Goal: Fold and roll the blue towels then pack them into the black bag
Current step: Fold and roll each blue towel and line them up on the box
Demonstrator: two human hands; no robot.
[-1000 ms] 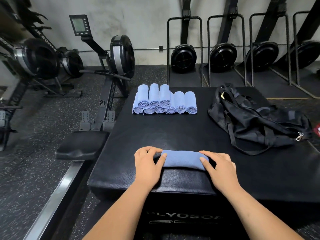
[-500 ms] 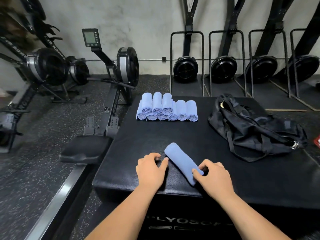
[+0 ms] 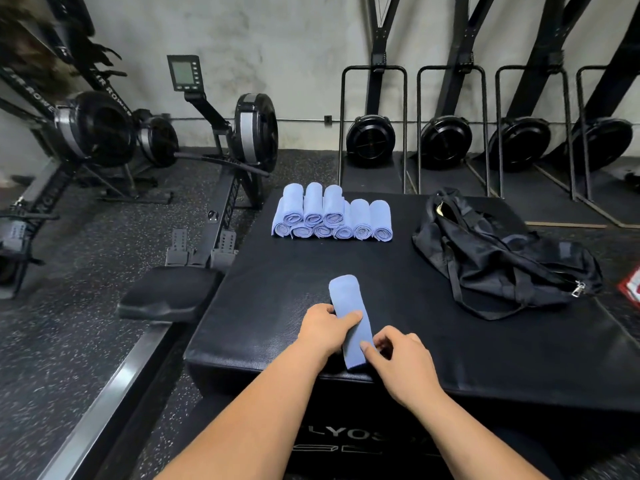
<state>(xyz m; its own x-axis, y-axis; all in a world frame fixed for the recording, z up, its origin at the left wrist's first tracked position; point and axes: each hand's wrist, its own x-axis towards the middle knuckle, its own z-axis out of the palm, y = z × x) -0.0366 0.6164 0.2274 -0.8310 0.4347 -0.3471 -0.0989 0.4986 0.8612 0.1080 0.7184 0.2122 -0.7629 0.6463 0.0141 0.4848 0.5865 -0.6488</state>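
One rolled blue towel (image 3: pixel 348 315) on the near part of the black padded box (image 3: pixel 485 348), long axis pointing away from the body and a little to the left, far end rounded, near end reaching almost to the front edge. Soft light-blue cloth, matte, tightly wound, no loose flap visible from above. Left hand (image 3: pixel 327 329) curled around its left side near the middle, thumb across the top, fingers underneath and hidden. Right hand (image 3: pixel 403 362) at the near end, thumb pressing on the cloth, the other fingers bent close together beside it; probably pinching the end, but the contact under the roll not visible. Both forearms bare, coming in from the bottom of the view.

Nine finished rolls (image 3: pixel 332 214) at the far left part of the box top, well apart from the hands: six in a lower row side by side, touching, spiral ends facing the camera, and three more lying on top of the left ones. Same colour and about the same thickness as the roll in the hands.

Black bag (image 3: pixel 502 258) collapsed on the right side of the box, straps loose over it, a metal clasp (image 3: pixel 577 291) at its right end, opening toward the far side, apart from all towels.

Rowing machine (image 3: pixel 221 161) on the speckled floor to the left.
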